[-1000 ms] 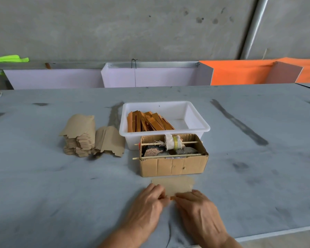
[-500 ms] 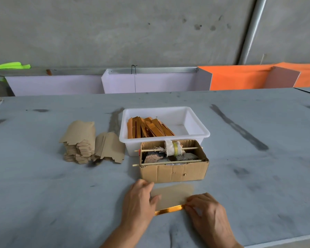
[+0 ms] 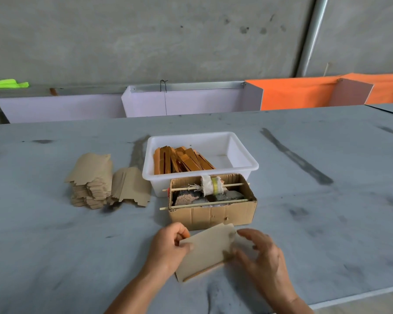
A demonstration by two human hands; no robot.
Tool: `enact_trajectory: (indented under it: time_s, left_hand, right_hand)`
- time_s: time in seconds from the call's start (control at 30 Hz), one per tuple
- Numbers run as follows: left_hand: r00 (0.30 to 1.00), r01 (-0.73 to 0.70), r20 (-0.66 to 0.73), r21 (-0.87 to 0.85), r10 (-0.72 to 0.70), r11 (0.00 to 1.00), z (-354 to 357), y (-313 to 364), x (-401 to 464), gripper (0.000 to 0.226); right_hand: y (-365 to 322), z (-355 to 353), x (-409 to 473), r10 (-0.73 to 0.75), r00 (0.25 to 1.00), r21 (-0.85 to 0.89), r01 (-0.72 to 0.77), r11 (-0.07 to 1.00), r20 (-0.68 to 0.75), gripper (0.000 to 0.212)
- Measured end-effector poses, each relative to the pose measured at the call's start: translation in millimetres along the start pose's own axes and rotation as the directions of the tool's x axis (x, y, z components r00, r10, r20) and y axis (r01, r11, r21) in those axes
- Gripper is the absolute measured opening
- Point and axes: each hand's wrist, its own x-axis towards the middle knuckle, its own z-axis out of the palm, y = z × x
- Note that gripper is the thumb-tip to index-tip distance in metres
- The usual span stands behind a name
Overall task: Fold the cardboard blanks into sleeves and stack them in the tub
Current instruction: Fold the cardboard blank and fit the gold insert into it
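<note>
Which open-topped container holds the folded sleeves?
The white plastic tub, behind the brown cardboard box; its orange-gold sleeves lean at the left. The box holds rags and sticks.

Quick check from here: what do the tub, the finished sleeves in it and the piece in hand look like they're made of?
Tub: white plastic, probably; smooth, slightly glossy walls with a rolled rim. Sleeves: thin card with a shiny orange-gold face, going by the glints. Folded blank, pinched by the left hand: matte tan card; a gold strip shows along its lower edge.
</note>
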Motion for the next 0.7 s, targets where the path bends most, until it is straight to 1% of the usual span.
enact_trajectory:
  time_s: [0.03,0.1,0.13,0.2,0.23,0.27,0.4,0.47,0.57,0.63,0.7]
  left_hand:
    - [1.000,-0.003,0.025,-0.080,0.005,0.997,-2,2,-1,0.025]
    - [0.996,-0.017,0.079,-0.146,0.029,0.989,-5,9,-3,0.025]
    - [0.993,-0.027,0.113,-0.156,0.045,0.987,-7,13,-4,0.023]
    - [0.981,-0.028,0.181,-0.192,0.063,0.981,-9,19,-7,0.020]
    - [0.977,-0.024,0.204,-0.219,0.070,0.975,-11,22,-8,0.019]
    - [0.973,-0.020,0.216,-0.248,0.075,0.969,-12,25,-9,0.019]
    - [0.972,0.033,0.226,-0.385,0.060,0.922,-18,34,-11,0.017]
    - [0.974,0.067,0.224,-0.431,0.035,0.900,-19,37,-12,0.018]
    - [0.973,0.104,0.232,-0.478,0.011,0.872,-19,41,-15,0.021]
    - [0.972,0.111,0.234,-0.490,0.008,0.865,-19,42,-16,0.024]
    - [0.971,0.119,0.237,-0.499,0.003,0.858,-18,44,-17,0.027]
  right_hand:
    - [-3,-2,4,0.027,1.000,0.004,-0.027,1.000,-0.007,0.037]
    - [-11,-7,11,0.101,0.994,0.076,-0.103,0.992,0.036,0.043]
    - [-14,-9,14,0.131,0.989,0.128,-0.139,0.982,0.070,0.042]
    - [-19,-12,21,0.164,0.976,0.230,-0.194,0.954,0.142,0.027]
    - [-21,-14,24,0.184,0.965,0.293,-0.234,0.927,0.188,0.019]
    - [-23,-15,26,0.196,0.951,0.355,-0.273,0.894,0.237,0.016]
    - [-26,-22,30,0.211,0.894,0.510,-0.405,0.759,0.396,0.018]
    - [-28,-25,30,0.197,0.868,0.532,-0.444,0.721,0.457,0.017]
    - [-33,-26,29,0.164,0.829,0.513,-0.473,0.716,0.535,0.012]
    - [-34,-25,28,0.177,0.833,0.533,-0.483,0.694,0.524,0.013]
    - [-35,-25,27,0.204,0.850,0.576,-0.486,0.657,0.485,0.017]
